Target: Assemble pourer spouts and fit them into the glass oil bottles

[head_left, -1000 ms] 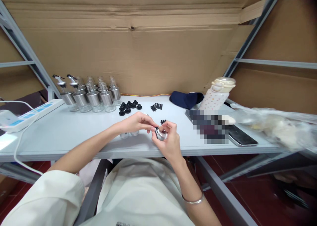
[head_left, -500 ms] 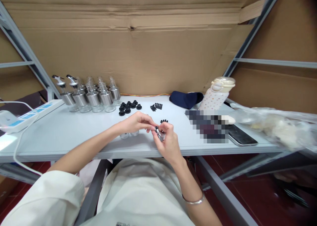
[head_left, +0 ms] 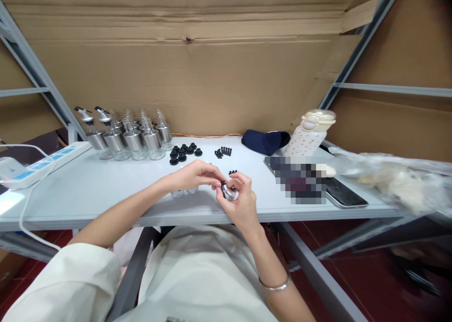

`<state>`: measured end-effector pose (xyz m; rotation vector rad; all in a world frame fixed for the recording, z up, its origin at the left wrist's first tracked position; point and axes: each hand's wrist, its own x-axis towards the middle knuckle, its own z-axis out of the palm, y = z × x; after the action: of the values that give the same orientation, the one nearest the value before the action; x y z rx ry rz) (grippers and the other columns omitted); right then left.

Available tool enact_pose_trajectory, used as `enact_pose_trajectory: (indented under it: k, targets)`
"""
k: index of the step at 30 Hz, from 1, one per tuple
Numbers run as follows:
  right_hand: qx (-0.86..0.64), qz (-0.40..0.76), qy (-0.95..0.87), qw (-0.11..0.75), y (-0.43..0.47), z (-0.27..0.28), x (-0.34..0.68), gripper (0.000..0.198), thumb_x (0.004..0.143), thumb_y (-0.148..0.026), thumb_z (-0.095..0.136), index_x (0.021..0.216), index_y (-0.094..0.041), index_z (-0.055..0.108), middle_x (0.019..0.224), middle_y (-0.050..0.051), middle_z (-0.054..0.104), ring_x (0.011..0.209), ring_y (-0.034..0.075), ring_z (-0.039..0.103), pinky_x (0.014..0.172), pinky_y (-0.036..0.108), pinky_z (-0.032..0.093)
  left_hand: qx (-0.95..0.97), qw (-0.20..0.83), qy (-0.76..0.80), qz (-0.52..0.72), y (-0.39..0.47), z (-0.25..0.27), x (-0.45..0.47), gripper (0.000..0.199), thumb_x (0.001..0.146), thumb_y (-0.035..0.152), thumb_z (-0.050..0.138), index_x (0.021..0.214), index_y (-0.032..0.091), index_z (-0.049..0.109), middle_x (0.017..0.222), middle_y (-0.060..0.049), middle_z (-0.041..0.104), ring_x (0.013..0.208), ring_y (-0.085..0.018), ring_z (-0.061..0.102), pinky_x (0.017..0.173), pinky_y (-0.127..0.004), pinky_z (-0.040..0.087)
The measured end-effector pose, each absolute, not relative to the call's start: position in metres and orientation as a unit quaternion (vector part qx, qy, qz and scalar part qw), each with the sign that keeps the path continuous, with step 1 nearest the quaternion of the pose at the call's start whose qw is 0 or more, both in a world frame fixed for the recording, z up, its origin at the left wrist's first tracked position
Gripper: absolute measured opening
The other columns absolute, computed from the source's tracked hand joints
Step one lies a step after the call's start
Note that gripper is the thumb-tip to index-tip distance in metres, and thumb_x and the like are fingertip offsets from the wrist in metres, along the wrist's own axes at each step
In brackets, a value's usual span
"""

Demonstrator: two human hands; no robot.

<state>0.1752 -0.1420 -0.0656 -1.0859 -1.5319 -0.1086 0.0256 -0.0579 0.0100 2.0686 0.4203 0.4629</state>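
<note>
The silver pourer piece [head_left: 231,194] is up in front of the person, over the near edge of the table [head_left: 106,195], and both hands are on it. The right hand [head_left: 243,200] wraps its thumb and fingers around the silver body, while the left hand [head_left: 202,174] has its fingertips pinched together at the black end, so the two nearly meet over the one small piece. Because the fingers cover so much, I can't tell whether that black end is a separate part or how firmly it sits. Judging by what stands on the table, only a small share is complete: at the left, two bottles [head_left: 96,140] carry full pourers [head_left: 105,118], whereas the other open-necked bottles [head_left: 152,139] grouped beside and behind them have bare glass tops. Loose parts also remain in plenty. A cluster of black stoppers [head_left: 182,157] lies between the bottles and the middle of the table, with slim black caps [head_left: 226,151] to their right and a few more small black pieces [head_left: 232,172] just beyond the right hand. Some pale clear parts [head_left: 177,193] lie half hidden beneath the left wrist. So the piece in hand looks like unfinished work, with most bottles yet to be topped.
</note>
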Motion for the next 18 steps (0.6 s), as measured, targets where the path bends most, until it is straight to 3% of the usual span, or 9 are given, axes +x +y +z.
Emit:
enact_pose_trajectory:
  k: [4, 18]
  targets:
    - [-0.468, -0.045, -0.648, 0.599, -0.142, -0.0667, 0.1757, 0.037, 0.08, -0.024, 0.061, 0.108, -0.023, 0.037, 0.063, -0.008, 0.05, 0.052, 0.01, 0.052, 0.054, 0.021, 0.046, 0.809, 0.525, 0.188, 0.187, -0.0597, 0.0125, 0.0254, 0.022, 0.076, 0.029, 0.07, 0.089, 0.011, 0.068, 0.074, -0.003, 0.067, 0.063, -0.009, 0.058, 0.063, -0.021, 0.049]
    - [-0.459, -0.015, -0.665, 0.589, -0.1441, -0.063, 0.177, 0.031, 0.079, -0.022, 0.057, 0.104, -0.023, 0.039, 0.068, -0.006, 0.045, 0.053, 0.009, 0.048, 0.054, 0.021, 0.044, 0.82, 0.504, 0.193, 0.19, -0.0613, 0.0112, 0.026, 0.021, 0.078, 0.025, 0.067, 0.095, 0.013, 0.072, 0.081, -0.005, 0.07, 0.063, -0.008, 0.056, 0.063, -0.02, 0.048]
